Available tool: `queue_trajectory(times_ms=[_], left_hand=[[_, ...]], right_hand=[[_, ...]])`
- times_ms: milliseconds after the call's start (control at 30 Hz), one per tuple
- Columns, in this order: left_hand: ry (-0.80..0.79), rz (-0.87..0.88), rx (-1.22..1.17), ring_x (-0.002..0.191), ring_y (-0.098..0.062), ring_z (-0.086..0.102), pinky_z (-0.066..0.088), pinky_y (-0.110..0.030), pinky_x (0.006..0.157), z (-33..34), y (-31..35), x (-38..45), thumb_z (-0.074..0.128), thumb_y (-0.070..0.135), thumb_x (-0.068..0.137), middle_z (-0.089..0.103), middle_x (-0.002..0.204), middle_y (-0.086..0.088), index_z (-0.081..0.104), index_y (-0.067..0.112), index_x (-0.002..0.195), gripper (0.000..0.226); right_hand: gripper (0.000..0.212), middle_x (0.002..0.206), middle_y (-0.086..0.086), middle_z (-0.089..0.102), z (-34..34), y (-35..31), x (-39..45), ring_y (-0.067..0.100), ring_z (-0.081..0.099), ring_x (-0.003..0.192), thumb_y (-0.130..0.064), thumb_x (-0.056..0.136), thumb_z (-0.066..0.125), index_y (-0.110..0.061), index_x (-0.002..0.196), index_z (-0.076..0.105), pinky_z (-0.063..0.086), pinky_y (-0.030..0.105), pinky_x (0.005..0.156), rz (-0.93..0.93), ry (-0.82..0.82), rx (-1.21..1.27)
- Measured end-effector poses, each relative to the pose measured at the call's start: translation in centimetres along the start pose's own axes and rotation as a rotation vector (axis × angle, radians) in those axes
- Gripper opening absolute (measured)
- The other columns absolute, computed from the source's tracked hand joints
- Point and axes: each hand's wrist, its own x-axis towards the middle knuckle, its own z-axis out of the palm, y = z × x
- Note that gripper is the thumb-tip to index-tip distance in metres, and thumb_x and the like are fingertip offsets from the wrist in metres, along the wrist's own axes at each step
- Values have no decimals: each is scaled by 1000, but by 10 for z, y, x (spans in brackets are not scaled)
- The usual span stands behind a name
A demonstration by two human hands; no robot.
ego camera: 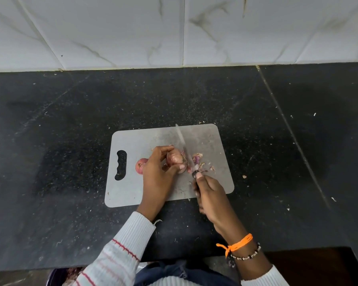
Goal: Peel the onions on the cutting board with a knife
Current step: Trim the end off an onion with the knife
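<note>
A grey cutting board point(145, 139) lies on the dark counter. My left hand point(158, 172) grips a pinkish onion point(175, 158) at the middle of the board. My right hand point(210, 196) grips the handle of a knife point(183, 144). Its blade runs up and away across the onion's right end. A second, red onion point(140, 165) sits on the board just left of my left hand, partly hidden by it. Cut peel scraps point(198, 158) lie to the right of the blade.
The black stone counter point(70, 141) carries small peel flakes around the board, one point(244, 176) just off its right edge. A white tiled wall point(174, 32) rises behind. The counter's front edge runs near my body, with a dark round container point(56, 277) below it at bottom left.
</note>
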Motion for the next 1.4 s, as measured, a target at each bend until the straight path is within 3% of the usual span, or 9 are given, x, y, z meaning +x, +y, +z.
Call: queue_trajectory(times_ms=[267, 400, 567, 667, 833, 1000, 1167, 1333, 1400], left_hand=[[32, 38, 16, 98, 4, 54, 42, -3, 83, 2, -1, -2, 73, -4, 73, 56, 100, 22, 55, 17, 101, 40], [30, 59, 5, 104, -7, 56, 44, -12, 89, 4, -4, 0, 71, -6, 74, 56, 103, 20, 57, 14, 103, 38], [22, 68, -53, 108, -7, 56, 47, -23, 93, 5, -9, -1, 71, -5, 74, 58, 108, 17, 58, 16, 105, 39], [19, 52, -97, 111, -12, 57, 47, -22, 94, 4, -11, -1, 69, -7, 75, 59, 110, 16, 59, 16, 106, 39], [13, 87, -92, 111, -6, 56, 47, -31, 97, 6, -12, -1, 68, -10, 75, 57, 111, 18, 60, 19, 109, 45], [12, 87, -79, 108, 5, 54, 45, -20, 95, 7, -12, 0, 68, -9, 75, 55, 111, 21, 60, 20, 107, 44], [31, 92, -45, 106, -4, 55, 46, -20, 92, 6, -13, 3, 68, -7, 76, 58, 110, 11, 62, 14, 108, 39], [21, 52, -29, 110, -10, 56, 45, -28, 98, 7, -11, 7, 67, -3, 78, 59, 110, 12, 63, 12, 113, 38], [43, 33, -8, 108, -11, 57, 46, -28, 97, 6, -13, 10, 69, 0, 79, 62, 112, 5, 62, 12, 113, 37]], right_hand=[[42, 52, -7, 38, 6, 5, 1, 3, 29, 42, -36, 100, 35, -18, 63, 45, 23, 23, 49, 50, -10, 2], [42, 53, -4, 38, 8, 2, -1, 6, 30, 44, -35, 101, 34, -17, 64, 45, 23, 24, 48, 42, 20, -7], [41, 56, 0, 37, 7, -4, -4, 11, 31, 49, -34, 101, 33, -15, 67, 44, 24, 28, 50, 8, 20, -54], [41, 58, 1, 36, 7, -7, -6, 11, 29, 49, -36, 101, 32, -15, 67, 42, 23, 27, 49, 37, -18, -54], [43, 57, 0, 40, 6, -12, -8, 12, 37, 53, -31, 102, 30, -12, 65, 40, 29, 24, 50, -19, 8, -212], [42, 60, 0, 41, 10, -17, -12, 9, 38, 53, -30, 103, 28, -14, 65, 37, 28, 23, 49, -49, -7, -326], [40, 64, -3, 40, 16, -19, 2, 17, 44, 68, -27, 103, 27, -21, 64, 33, 26, 25, 61, -92, 4, -438], [38, 65, -3, 43, 16, -16, -2, 10, 42, 60, -28, 103, 27, -21, 66, 35, 27, 25, 51, -101, 13, -481], [38, 67, -3, 43, 20, -19, 2, 16, 45, 66, -27, 103, 27, -21, 66, 35, 33, 28, 61, -107, 23, -474]])
